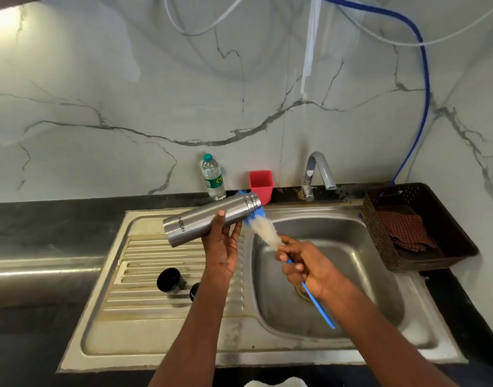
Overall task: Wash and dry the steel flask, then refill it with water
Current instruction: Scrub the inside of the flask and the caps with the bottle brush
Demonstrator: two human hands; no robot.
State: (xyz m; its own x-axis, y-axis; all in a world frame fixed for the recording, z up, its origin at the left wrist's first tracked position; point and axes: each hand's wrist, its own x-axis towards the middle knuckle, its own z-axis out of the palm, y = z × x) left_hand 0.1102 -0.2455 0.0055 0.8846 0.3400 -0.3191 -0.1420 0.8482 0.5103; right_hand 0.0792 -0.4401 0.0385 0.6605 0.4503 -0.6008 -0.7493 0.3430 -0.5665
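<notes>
Mid-wash: left hand gripped the steel flask tilted over the sink, right hand pinched the bottle brush at its mouth, cap off on the drainboard; rinsing, drying, refilling looked undone.

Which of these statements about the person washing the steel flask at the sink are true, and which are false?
1. The left hand holds the cylindrical steel flask tilted above the sink. True.
2. The right hand grips a yellow sponge. False: it grips the blue-handled bottle brush.
3. The chrome tap is pouring water. False: no water is visible.
4. A clear plastic water bottle with a green cap stands by the red square plastic cup. True.
5. The dark woven basket sits on the ribbed drainboard. False: it sits right of the steel sink basin.
</notes>
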